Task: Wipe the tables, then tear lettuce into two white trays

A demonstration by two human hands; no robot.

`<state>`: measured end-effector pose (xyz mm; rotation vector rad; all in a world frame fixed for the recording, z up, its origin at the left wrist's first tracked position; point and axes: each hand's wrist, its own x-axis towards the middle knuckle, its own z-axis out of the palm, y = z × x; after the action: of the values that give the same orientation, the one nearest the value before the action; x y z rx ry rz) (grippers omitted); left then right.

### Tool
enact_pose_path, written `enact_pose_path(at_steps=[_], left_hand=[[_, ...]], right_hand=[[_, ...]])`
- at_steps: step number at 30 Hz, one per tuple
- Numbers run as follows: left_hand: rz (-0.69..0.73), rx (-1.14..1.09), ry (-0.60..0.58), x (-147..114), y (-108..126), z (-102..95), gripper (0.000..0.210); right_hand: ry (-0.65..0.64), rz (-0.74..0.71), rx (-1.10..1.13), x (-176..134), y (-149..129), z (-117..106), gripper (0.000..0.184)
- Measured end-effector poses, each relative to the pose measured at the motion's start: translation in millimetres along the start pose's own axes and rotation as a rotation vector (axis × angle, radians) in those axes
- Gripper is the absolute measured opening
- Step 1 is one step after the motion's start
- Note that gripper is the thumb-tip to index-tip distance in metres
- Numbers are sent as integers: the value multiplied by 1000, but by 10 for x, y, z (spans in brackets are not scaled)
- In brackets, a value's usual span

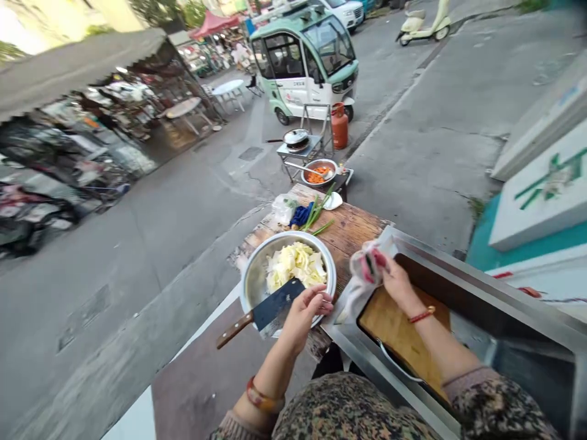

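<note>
My left hand (pixel 308 308) is closed at the near right rim of a metal bowl (pixel 251 282), its fingers curled over the edge. Shredded cabbage (pixel 296 264) fills part of that bowl. Across the bowl's near rim lies a cleaver (pixel 277 308), its wooden handle sticking out to the left and its blade reaching beside my left hand. My right hand (pixel 398 278) grips a pink and white cloth (pixel 364 269), bunched at the corner of a metal sink. Below the right forearm, a wooden cutting board (pixel 398 330) rests in the sink (pixel 518 305).
On the wooden table (pixel 355 223) are green onions (pixel 316 211), a blue bundle (pixel 302 215), a plastic bag (pixel 284 208) and a white dish (pixel 332 201). Beyond stand a bowl of orange pieces (pixel 317 175), a lidded pan (pixel 296 138), a gas cylinder (pixel 339 126) and a three-wheeler (pixel 302 67).
</note>
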<state>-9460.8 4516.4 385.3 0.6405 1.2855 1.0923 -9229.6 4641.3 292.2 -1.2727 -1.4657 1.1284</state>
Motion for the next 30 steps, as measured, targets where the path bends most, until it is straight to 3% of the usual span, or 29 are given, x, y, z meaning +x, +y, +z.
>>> enact_pose_path(at_steps=[3,7,10,12,14,17,20,23,26,30], left_hand=[[9,-34,-15,-52,-101,0,45],[23,-52,13,-111,-180,-75,46],[29,-55,52,-120,-206,-178,46],[45,-23,87,-91,-223,-215,46],[76,41,116,-24,-231,-187,46],[149,137,66,114,-196,0,52],[227,196,-89,215,-119,290,68],[272,254,-150,258,-77,519,73],[271,278,-160,299,-88,590,58],[202,170,-56,394,-49,505,43]], right_hand=[[-1,-93,-211,223,120,128,41],[-191,-164,-309,-453,311,616,31],[-339,-37,-124,-934,314,738,24],[-303,150,100,-982,152,654,28],[-166,285,336,-852,-128,503,40],[-72,279,574,-611,-604,303,49],[-140,231,677,-586,-916,270,49],[-176,212,738,-730,-971,326,48],[-158,268,784,-829,-857,277,47],[33,363,863,-803,-705,-38,37]])
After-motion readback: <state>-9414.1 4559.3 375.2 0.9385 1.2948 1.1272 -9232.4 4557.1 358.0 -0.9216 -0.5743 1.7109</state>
